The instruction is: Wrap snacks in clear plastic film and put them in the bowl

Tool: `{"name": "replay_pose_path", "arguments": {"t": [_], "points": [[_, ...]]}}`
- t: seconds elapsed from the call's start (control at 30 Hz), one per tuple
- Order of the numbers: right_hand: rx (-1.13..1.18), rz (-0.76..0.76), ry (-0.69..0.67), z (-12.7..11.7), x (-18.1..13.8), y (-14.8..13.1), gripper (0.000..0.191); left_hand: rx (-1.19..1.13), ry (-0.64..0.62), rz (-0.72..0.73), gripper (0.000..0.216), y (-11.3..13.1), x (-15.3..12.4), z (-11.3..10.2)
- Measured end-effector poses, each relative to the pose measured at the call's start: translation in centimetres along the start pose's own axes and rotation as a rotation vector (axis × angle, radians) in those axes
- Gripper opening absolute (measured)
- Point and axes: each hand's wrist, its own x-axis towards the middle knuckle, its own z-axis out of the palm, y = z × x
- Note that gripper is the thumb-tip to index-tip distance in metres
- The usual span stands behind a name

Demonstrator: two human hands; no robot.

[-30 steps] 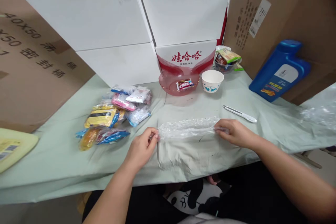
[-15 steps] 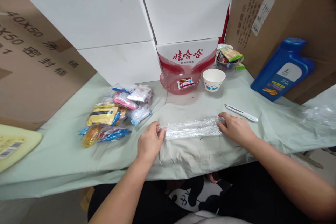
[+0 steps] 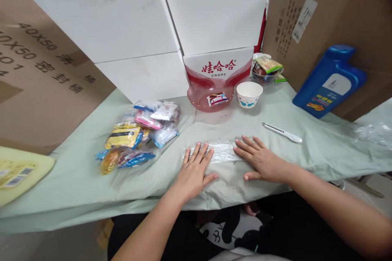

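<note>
A folded strip of clear bubble wrap (image 3: 222, 151) lies flat on the pale green tablecloth (image 3: 76, 179) near the front edge. My left hand (image 3: 194, 170) rests on its left end, fingers spread and flat. My right hand (image 3: 260, 159) presses its right end, fingers stretched out too. Neither hand holds anything. Only the middle of the strip shows between my hands.
A pile of snack packets (image 3: 137, 138) lies to the left. Behind are a pink bowl (image 3: 200, 102) with a wrapped sweet (image 3: 217, 98), a paper cup (image 3: 248, 94) and a white box cutter (image 3: 282, 132). A blue jug (image 3: 329, 81) leans at right. Cardboard and white boxes wall the back.
My hands let go of the strip's ends, moved inward and flattened onto it, fingers now spread. The bubble wrap lies pressed flat against the cloth.
</note>
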Motion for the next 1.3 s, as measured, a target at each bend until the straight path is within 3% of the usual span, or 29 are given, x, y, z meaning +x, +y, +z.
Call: {"name": "replay_pose_path", "arguments": {"t": [0.1, 0.2, 0.33, 0.47, 0.57, 0.63, 0.73, 0.83, 0.9, 0.97, 1.07, 1.17, 1.3], "points": [[-0.001, 0.068, 0.107, -1.2, -1.1, 1.2, 0.079, 0.018, 0.13, 0.001, 0.061, 0.3, -0.1, -0.9], [0.036, 0.069, 0.189, -2.1, -1.8, 2.4, 0.05, -0.052, 0.244, 0.014, 0.039, 1.1, -0.2, -2.0], [0.037, -0.016, 0.243, -2.3, -1.6, 3.0, 0.019, -0.165, 0.189, 0.016, 0.026, 1.9, 0.0, -2.3], [-0.018, -0.072, 0.31, -3.0, -1.3, 1.3, 0.02, -0.11, 0.187, -0.047, 0.028, 1.9, 0.4, -2.0], [0.027, -0.138, 0.268, -3.9, -1.5, -1.5, 0.022, -0.081, 0.336, -0.023, 0.032, 2.8, 0.5, -2.1], [0.094, -0.198, 0.198, -4.5, -1.6, -3.3, 0.024, -0.119, 0.432, 0.07, 0.038, 3.9, 0.5, -2.1], [0.299, -0.28, 0.192, -5.1, -1.4, -4.6, 0.032, -0.266, 0.409, 0.249, 0.024, 5.8, 0.4, -2.2], [0.605, -0.281, 0.248, -5.1, -1.1, -4.1, 0.06, -0.457, 0.344, 0.349, 0.016, 6.9, 0.1, -2.5], [0.796, -0.283, 0.161, -4.6, -0.8, -3.5, 0.074, -0.64, 0.338, 0.355, 0.017, 6.9, -0.1, -2.8], [0.88, -0.288, 0.003, -3.5, -0.5, -3.1, 0.091, -0.838, 0.352, 0.266, 0.015, 6.6, -0.4, -3.0], [0.793, -0.167, -0.066, -1.6, -0.2, -3.3, 0.107, -1.014, 0.4, -0.074, 0.004, 5.9, -0.5, -3.0], [0.716, -0.048, 0.055, -0.3, 0.1, -4.0, 0.082, -1.081, 0.383, -0.412, 0.012, 5.0, -0.2, -2.9], [0.651, -0.042, 0.136, -0.2, 0.6, -4.4, 0.071, -1.073, 0.358, -0.604, 0.036, 4.0, 0.1, -3.2]]}}
